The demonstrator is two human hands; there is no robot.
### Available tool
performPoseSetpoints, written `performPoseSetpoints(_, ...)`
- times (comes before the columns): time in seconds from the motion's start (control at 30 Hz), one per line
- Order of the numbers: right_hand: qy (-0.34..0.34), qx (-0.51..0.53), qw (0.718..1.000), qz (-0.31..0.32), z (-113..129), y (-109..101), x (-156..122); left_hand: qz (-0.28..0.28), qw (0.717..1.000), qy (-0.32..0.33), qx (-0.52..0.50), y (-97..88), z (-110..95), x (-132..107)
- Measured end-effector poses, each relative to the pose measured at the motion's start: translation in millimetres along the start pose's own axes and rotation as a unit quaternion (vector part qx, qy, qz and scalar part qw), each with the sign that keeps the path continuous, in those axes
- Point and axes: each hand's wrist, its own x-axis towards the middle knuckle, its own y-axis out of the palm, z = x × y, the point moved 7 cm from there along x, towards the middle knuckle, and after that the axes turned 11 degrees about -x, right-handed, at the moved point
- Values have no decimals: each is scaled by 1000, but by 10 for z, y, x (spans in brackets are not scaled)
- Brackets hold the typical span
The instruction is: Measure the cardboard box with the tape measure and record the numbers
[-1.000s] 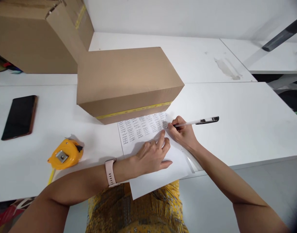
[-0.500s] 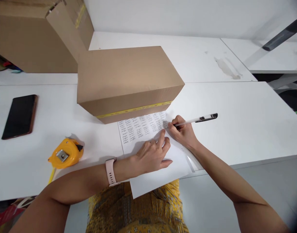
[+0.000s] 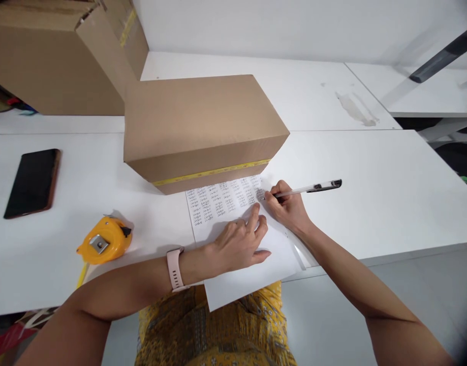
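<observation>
A white sheet of paper (image 3: 252, 277) with rows of small handwriting lies at the table's near edge and hangs over it. My right hand (image 3: 288, 209) grips a clear pen (image 3: 307, 189) with a black cap, tip on the paper's upper right corner. My left hand (image 3: 239, 245) lies flat on the sheet, fingers spread, holding it down; a pale pink watch is on that wrist. A closed cardboard box (image 3: 200, 127) with a yellow tape line stands just behind the paper.
A yellow tape measure (image 3: 103, 240) lies left of the paper, a black phone (image 3: 32, 183) farther left. A larger cardboard box (image 3: 61, 51) stands at the back left. Another white table (image 3: 435, 91) is at the right.
The pen's tail has shifted slightly as my right hand writes. My left hand stays flat on the paper.
</observation>
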Motion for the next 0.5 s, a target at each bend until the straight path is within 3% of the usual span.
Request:
performPoseSetpoints(0.23, 1, -5, 1000, 7, 22, -1, 2, -2, 1000, 1, 3, -13, -12, -6)
performPoseSetpoints(0.5, -5, -16, 1000, -26, 17, -53, 11, -5, 1000, 2, 2, -31, -15, -2)
